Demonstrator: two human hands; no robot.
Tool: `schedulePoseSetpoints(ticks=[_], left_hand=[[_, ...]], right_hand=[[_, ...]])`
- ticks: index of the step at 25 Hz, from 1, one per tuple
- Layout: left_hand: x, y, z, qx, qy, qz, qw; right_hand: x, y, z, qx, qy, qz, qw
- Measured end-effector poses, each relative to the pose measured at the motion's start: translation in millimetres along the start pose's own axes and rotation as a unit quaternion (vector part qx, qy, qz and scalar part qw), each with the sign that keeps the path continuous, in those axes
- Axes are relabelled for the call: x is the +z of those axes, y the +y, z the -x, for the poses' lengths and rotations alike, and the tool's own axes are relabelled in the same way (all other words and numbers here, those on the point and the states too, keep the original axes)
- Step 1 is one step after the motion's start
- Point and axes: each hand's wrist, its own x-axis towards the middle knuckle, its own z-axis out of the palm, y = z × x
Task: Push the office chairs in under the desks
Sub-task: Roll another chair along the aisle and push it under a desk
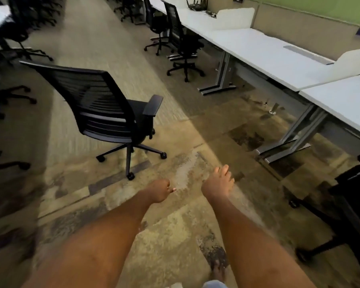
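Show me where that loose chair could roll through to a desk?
Bare carpet lies between the loose chair and the white desks. It is crowded farther up, by the parked chairs, and along the left side.

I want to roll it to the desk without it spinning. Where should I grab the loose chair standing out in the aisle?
Probably the top edge of the backrest, both hands spread apart, coming from behind. The black chair shows its back to the camera and its seat faces the white desks, so pushing there should roll it straight in. Both the left hand and right hand are empty.
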Motion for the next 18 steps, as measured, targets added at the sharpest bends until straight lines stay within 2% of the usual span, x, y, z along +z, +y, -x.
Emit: schedulePoseSetpoints(ticks=[4,11,18], left_hand=[[-25.3,-94.1,39.0,-0.072,0.026,0.030,0.997],[-93.4,-198.0,57.2,-0.162,0.087,0.055,0.981],[-194.2,-291.1,19.9,-0.244,0.155,0.003,0.957]], right_hand=[[9.6,-101.5,22.2,-0.071,-0.023,0.005,0.997],[10.7,-250.0,17.6,-0.191,-0.044,0.008,0.981],[-24.3,-392.6,-40.4,-0.278,0.015,-0.029,0.960]])
